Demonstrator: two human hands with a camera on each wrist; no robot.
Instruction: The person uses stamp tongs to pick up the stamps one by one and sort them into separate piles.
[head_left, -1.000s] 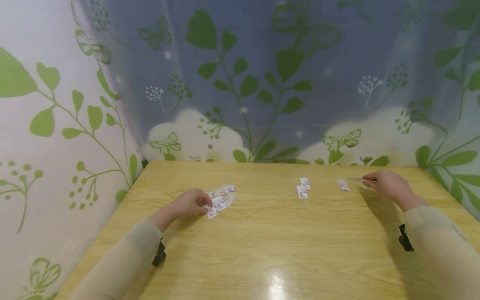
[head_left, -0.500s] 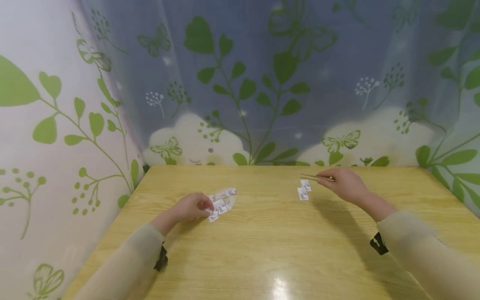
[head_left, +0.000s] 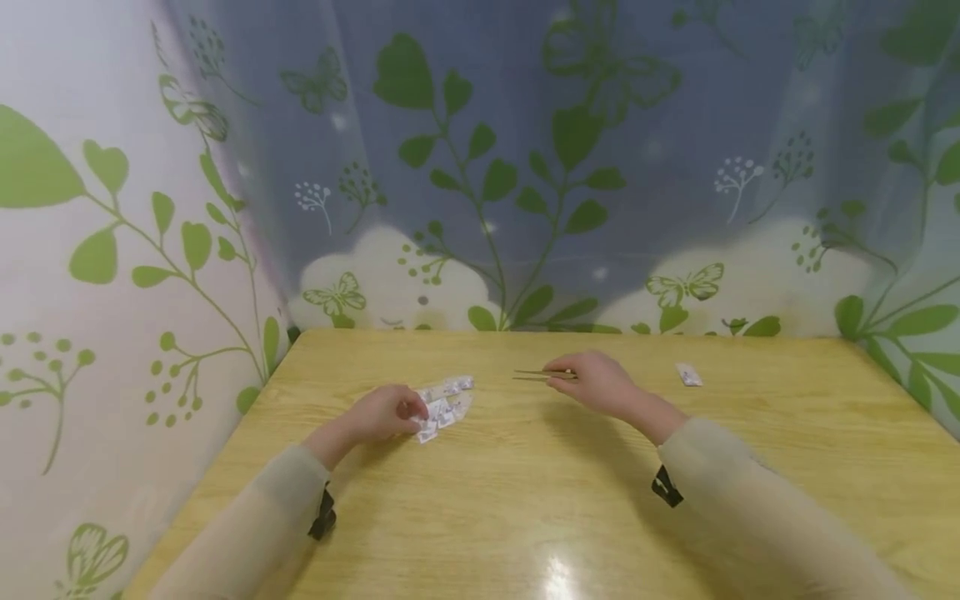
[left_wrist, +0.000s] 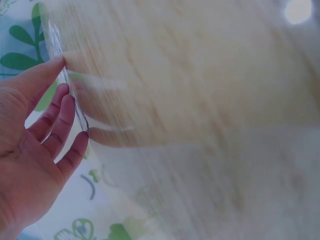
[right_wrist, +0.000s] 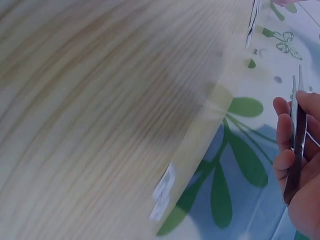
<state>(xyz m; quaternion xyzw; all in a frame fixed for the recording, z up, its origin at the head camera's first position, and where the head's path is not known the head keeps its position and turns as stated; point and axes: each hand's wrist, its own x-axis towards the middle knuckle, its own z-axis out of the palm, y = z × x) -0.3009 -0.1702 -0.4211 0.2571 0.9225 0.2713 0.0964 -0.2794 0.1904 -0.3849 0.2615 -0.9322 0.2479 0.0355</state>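
The tweezers [head_left: 542, 375] lie almost level above the bench [head_left: 525, 500], long axis left-right, tips pointing left toward the packets [head_left: 444, 402]. The right hand [head_left: 592, 385] pinches them at their right end. The left hand [head_left: 386, 412], fingers curled, touches the packets' left side. One packet [head_left: 687, 375] lies far right of the tweezers.

Between the tips of the tweezers [head_left: 542, 375] and the pile of small packets [head_left: 444, 400] lies a strip of bare wooden table [head_left: 525, 500], open to a hand passing across it. The left hand [head_left: 382, 413] touches the near left side of the pile and blocks approach from there. A single packet [head_left: 687, 374] lies well apart on the right, and the leaf-patterned curtain [head_left: 525, 167] closes off the far edge.
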